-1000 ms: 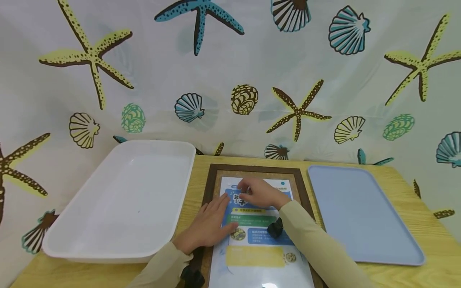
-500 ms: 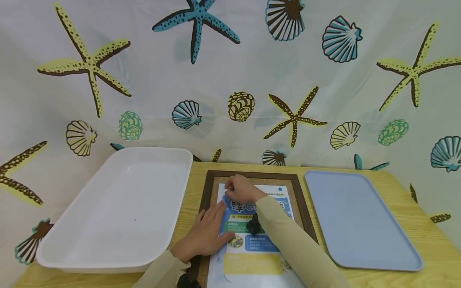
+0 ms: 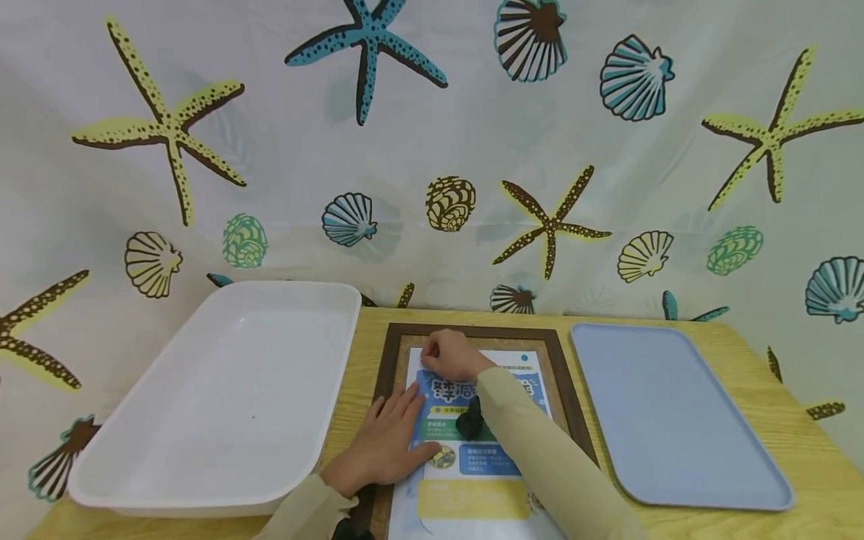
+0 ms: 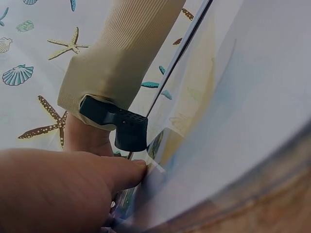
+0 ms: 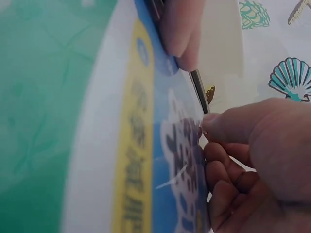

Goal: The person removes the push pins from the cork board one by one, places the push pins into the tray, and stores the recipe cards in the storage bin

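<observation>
A printed poster [image 3: 472, 497] in blue, green and yellow lies on a brown-framed corkboard [image 3: 558, 367]. My left hand [image 3: 383, 441] rests with fingers extended on the poster's left edge, reaching over the board's frame. At the poster's top left corner my right hand [image 3: 451, 356] has its fingers curled. In the right wrist view, its thumb and index finger pinch a small clear pushpin [image 5: 201, 129] against the sheet; most of the pin is hidden by the fingers. The left wrist view shows the left thumb [image 4: 121, 170] near the poster's surface.
A large white tub [image 3: 223, 397] stands to the board's left, a flat blue tray [image 3: 675, 420] to its right. All are on a wooden table [image 3: 736, 367]. A curtain [image 3: 405, 150] printed with shells and starfish hangs behind.
My right hand has moved left from the poster's upper middle to its top left corner, then stayed there. The left hand keeps its place. The head view has shifted slightly.
</observation>
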Tool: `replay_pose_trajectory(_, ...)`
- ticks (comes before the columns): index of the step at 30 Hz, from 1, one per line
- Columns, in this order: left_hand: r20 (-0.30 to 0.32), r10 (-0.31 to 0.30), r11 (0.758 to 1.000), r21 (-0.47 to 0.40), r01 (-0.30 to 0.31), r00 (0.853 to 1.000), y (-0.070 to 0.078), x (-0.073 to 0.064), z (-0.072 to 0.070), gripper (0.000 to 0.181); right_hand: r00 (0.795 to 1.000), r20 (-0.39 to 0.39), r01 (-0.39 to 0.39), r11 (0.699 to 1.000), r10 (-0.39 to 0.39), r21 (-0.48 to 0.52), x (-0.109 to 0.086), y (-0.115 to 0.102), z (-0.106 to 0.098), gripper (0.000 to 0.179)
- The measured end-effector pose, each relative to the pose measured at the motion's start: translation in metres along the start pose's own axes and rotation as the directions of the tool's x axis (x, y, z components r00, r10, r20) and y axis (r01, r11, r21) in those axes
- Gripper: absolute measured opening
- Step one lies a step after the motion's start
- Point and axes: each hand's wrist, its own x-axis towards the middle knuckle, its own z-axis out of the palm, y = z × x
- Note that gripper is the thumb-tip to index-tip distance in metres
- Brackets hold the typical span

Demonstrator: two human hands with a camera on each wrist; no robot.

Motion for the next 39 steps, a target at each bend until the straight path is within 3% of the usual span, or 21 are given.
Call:
replay_pose_trajectory(12, -0.026, 0.018, 0.998, 0.068, -0.016, 1.000, -0.0021, 0.0028, 0.0027, 0.074, 0.999, -0.035, 0.032, 0.999, -0.031, 0.007, 0.0046, 0.0023, 0.0021, 0.008)
replay_pose_trajectory(24, -0.046, 0.022, 0.997, 0.078, -0.018, 0.999, -0.0054, 0.0067, 0.0083, 0.074, 0.998, -0.034, 0.059, 0.998, -0.058, 0.018, 0.0018, 0.0059, 0.0032, 0.009)
replay_pose_trajectory(39, -0.021, 0.008, 0.998, 0.064, -0.007, 1.000, -0.0027, 0.0031, 0.0057, 0.074, 0.999, -0.024, 0.046, 0.998, -0.045, 0.048, -0.0004, 0.0060, 0.0057, 0.010)
